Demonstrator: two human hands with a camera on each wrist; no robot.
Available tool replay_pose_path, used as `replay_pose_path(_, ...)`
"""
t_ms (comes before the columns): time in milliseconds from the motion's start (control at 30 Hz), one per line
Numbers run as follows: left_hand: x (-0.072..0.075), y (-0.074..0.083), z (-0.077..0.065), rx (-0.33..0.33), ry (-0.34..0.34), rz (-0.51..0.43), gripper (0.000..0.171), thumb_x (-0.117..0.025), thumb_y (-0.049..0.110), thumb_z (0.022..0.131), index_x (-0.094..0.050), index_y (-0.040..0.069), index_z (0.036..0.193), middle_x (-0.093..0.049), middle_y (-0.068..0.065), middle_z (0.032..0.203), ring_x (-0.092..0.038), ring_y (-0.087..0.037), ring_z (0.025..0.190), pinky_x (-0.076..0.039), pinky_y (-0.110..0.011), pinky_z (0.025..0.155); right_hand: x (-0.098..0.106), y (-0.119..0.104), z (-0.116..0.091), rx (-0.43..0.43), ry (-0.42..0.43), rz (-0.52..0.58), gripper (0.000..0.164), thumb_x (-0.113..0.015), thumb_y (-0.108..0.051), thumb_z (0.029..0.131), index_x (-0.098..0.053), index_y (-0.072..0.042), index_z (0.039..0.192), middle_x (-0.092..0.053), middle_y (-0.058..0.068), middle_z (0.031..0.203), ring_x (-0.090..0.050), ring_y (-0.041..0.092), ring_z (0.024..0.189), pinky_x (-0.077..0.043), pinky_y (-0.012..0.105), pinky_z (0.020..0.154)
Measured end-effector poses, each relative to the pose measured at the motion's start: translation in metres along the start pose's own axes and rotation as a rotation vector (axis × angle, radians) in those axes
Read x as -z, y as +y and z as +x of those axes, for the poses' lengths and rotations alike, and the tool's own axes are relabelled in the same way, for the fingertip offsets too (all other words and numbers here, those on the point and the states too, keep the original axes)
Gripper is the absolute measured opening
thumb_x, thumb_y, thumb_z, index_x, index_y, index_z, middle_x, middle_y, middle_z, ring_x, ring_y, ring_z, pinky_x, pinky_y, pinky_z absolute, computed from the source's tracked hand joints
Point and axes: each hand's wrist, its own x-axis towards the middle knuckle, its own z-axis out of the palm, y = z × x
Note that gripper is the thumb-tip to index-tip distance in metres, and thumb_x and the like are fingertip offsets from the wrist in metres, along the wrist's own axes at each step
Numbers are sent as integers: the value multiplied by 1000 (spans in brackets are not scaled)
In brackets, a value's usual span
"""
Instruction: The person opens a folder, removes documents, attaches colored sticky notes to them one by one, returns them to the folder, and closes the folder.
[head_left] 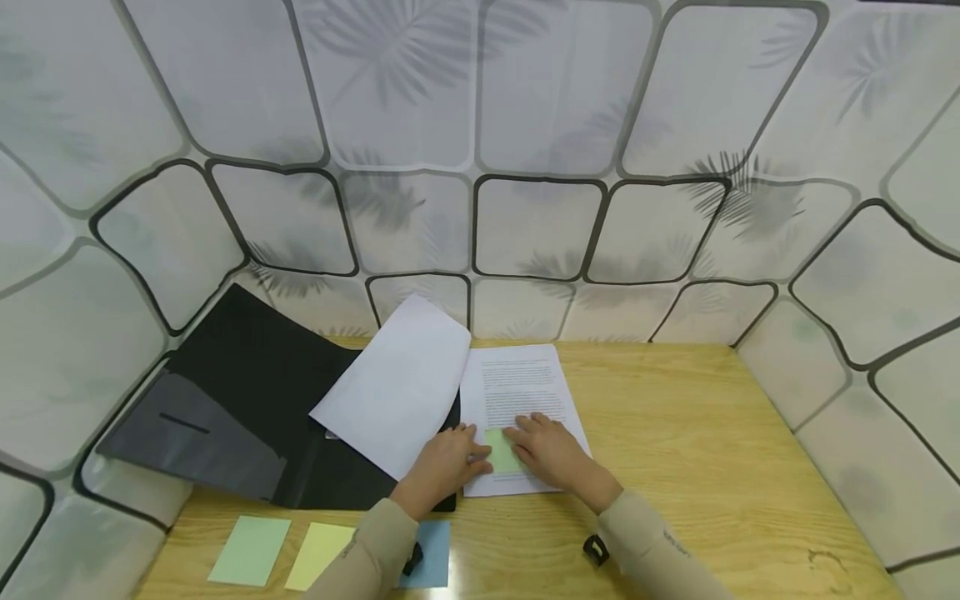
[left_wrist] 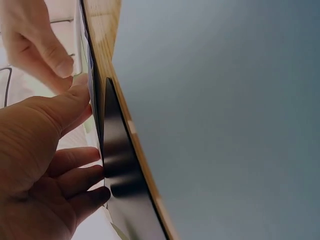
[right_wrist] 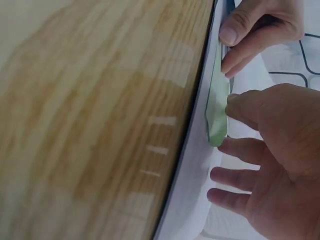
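Note:
A light green sticky note point(head_left: 501, 457) lies on the lower part of a printed page point(head_left: 521, 379). My left hand point(head_left: 441, 463) rests at the note's left edge, thumb and forefinger touching it in the right wrist view. From the right, my right hand point(head_left: 553, 454) touches the note, with fingers point(right_wrist: 242, 148) extended over the paper. The page lies over the right side of an open black folder point(head_left: 266, 350). A blank white sheet point(head_left: 408, 379), turned to the left, leans across the folder's middle.
Along the table's front lie a green note pad point(head_left: 250, 550), a yellow one point(head_left: 321, 554) and a blue one point(head_left: 435, 554), partly behind the left sleeve. The wooden table point(head_left: 675, 442) extends to the right. Patterned cloth walls point(head_left: 540, 225) stand behind and at both sides.

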Motion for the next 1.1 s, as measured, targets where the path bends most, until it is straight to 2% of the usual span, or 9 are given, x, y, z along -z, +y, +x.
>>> replay_pose_path(100,0,-1,0,6,-6,-12,39,-78,42,94,-80,17,122,-71,-17,134,-66,-40,130,-57,-49,104,-2,2,-3,-59,-55,-11,37,-61,-22,108,-66,-7,142,-61,25,146,-57,52,135,-53,67,102)
replay_pose_path(200,1,-1,0,11,-7,-19,39,-79,41,93,-80,16,123,-68,-21,140,-64,-41,132,-56,-50,106,-3,5,-6,-108,-86,-7,42,-59,-26,109,-62,-9,147,-55,28,152,-51,57,139,-48,70,107)
replay_pose_path(400,3,1,1,22,-21,-5,49,-80,39,92,-74,15,135,-65,-20,144,-64,-38,134,-52,-50,112,-4,10,-9,-119,-103,18,44,-59,-27,109,-59,-11,150,-51,31,154,-47,59,141,-45,74,109)
replay_pose_path(500,6,1,3,11,-59,21,59,-78,40,94,-66,13,145,-59,-20,152,-57,-39,141,-44,-53,120,-5,12,-10,-112,-100,15,44,-59,-27,109,-59,-11,150,-51,31,154,-48,59,141,-45,74,108)
replay_pose_path(600,8,0,5,-1,-116,56,66,-73,42,98,-57,11,153,-47,-23,161,-45,-42,151,-34,-56,126,-5,13,-10,-109,-103,13,45,-58,-29,110,-58,-13,151,-50,31,155,-47,58,142,-45,74,108)
replay_pose_path(733,9,-4,5,-7,-169,82,68,-69,46,100,-53,10,156,-40,-26,165,-36,-44,155,-30,-57,128,-4,13,-11,-106,-112,23,46,-58,-30,109,-58,-12,152,-49,31,156,-46,59,142,-44,74,109)
replay_pose_path(967,7,-8,7,-7,-193,49,70,-69,47,99,-53,9,156,-39,-26,165,-37,-44,155,-31,-57,127,-2,17,-16,-149,-103,54,45,-61,-30,108,-61,-11,148,-50,34,154,-46,61,141,-44,75,108)
replay_pose_path(1100,8,-10,6,-34,-159,11,68,-68,46,100,-56,5,152,-43,-26,163,-41,-42,153,-33,-57,126,-1,20,-18,-151,-94,70,45,-62,-29,107,-62,-9,148,-50,35,154,-46,62,141,-45,75,107)
